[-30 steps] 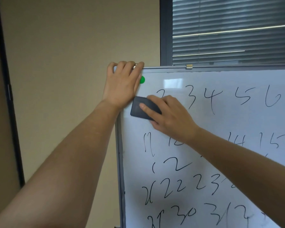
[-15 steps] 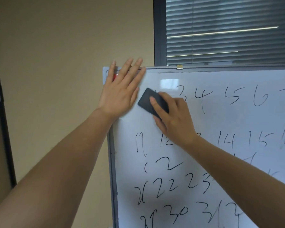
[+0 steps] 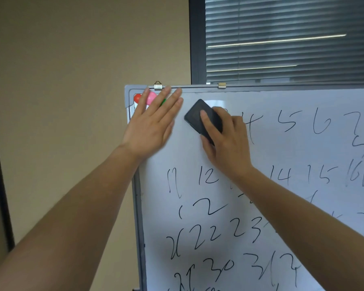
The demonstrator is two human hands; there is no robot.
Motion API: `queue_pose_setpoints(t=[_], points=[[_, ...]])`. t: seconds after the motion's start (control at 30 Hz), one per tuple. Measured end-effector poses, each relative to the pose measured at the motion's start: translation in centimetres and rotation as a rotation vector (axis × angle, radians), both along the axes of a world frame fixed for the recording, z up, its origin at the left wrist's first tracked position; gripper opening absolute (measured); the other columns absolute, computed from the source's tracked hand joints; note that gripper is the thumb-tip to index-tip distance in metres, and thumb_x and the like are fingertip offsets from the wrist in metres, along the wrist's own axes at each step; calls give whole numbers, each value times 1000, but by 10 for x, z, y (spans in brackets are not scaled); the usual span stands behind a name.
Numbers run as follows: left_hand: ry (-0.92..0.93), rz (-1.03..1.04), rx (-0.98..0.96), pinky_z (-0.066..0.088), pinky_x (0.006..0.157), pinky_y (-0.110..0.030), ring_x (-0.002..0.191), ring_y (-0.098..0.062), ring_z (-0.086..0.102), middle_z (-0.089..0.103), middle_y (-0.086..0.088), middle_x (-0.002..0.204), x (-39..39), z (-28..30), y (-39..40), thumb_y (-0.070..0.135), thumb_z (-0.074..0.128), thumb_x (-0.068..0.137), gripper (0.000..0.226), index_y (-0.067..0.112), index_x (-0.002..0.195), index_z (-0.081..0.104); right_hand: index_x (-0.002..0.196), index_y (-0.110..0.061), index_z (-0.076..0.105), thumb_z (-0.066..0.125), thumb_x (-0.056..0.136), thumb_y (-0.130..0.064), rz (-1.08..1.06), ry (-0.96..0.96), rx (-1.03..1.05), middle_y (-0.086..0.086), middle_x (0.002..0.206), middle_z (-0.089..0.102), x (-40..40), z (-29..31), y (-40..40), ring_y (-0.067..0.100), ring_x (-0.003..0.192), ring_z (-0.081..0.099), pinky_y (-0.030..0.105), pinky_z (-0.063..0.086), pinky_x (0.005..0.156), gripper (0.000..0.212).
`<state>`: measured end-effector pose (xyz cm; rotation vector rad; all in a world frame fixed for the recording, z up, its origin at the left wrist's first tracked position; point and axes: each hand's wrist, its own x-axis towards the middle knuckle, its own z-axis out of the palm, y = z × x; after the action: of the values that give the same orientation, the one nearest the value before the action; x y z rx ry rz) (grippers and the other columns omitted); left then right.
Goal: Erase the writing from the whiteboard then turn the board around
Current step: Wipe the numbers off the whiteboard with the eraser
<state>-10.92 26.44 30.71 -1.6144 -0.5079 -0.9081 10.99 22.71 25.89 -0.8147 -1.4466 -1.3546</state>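
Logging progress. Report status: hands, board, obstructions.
Left hand flat, open, bracing whiteboard top corner. Right hand pressing black eraser on top row. Most numbers unerased. Magnets under left fingers.

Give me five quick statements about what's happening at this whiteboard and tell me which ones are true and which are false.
1. The right hand presses a dark eraser against the whiteboard. True.
2. The left hand grips a marker. False: it lies flat and open on the board's upper left corner.
3. The board is wiped clean. False: handwritten numbers remain across most of it.
4. Coloured magnets sit at the top left corner, partly behind the left fingers. True.
5. The window blinds behind the board are rolled up. False: the slats hang down over the window.
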Motion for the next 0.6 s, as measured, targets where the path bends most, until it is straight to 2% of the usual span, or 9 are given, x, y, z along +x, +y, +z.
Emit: queue_pose_setpoints(t=[0.07, 0.13, 0.2, 0.27, 0.37, 0.5, 0.6], points=[[-4, -3, -2, 20, 115, -60, 144, -33, 33, 37, -11, 155, 0, -1, 0, 18, 35, 103, 47, 2, 147, 41, 132, -11, 48, 58, 89, -19, 11, -83, 9, 20, 129, 50, -8, -11, 2, 30, 84, 42, 40, 37, 72, 45], [-2, -8, -9, 20, 115, -60, 144, -33, 33, 37, -12, 155, -1, -2, 0, 17, 35, 103, 47, 2, 147, 41, 128, -10, 54, 59, 88, -17, 4, -270, 9, 22, 124, 60, -11, -19, 1, 30, 86, 44, 40, 37, 74, 41], [3, -6, -13, 20, 115, -60, 144, -33, 31, 36, -12, 156, -1, -2, 0, 17, 34, 103, 48, 2, 148, 39, 128, -12, 52, 56, 89, -17, -6, -400, 3, 19, 121, 63, -7, -19, -1, 30, 90, 47, 39, 39, 78, 40], [0, -4, -6, 19, 115, -60, 144, -33, 31, 36, -12, 156, 0, -2, 0, 17, 34, 103, 48, 3, 148, 39, 129, -14, 50, 55, 89, -16, 4, -438, 0, 18, 122, 63, 0, -10, -2, 30, 91, 49, 39, 40, 78, 40], [-9, -10, 2, 18, 115, -59, 143, -33, 33, 37, -11, 155, 2, -3, 2, 18, 34, 103, 47, 3, 147, 41, 130, -11, 52, 56, 90, -19, -13, -327, -13, 21, 126, 58, 18, 8, -2, 31, 89, 46, 41, 37, 75, 41], [-25, -18, 17, 13, 116, -58, 143, -33, 33, 39, -11, 154, 2, -5, 3, 18, 35, 103, 47, 3, 147, 41, 133, -11, 51, 58, 91, -23, -31, -12, -17, 20, 129, 49, 41, 20, -2, 31, 89, 42, 41, 38, 71, 44], [31, -17, 43, 12, 115, -61, 142, -34, 34, 39, -11, 154, 5, -2, 0, 16, 38, 101, 47, 3, 146, 43, 134, -12, 48, 60, 90, -21, -31, 47, 3, 19, 130, 48, 40, 15, 0, 30, 92, 42, 40, 38, 73, 46]])
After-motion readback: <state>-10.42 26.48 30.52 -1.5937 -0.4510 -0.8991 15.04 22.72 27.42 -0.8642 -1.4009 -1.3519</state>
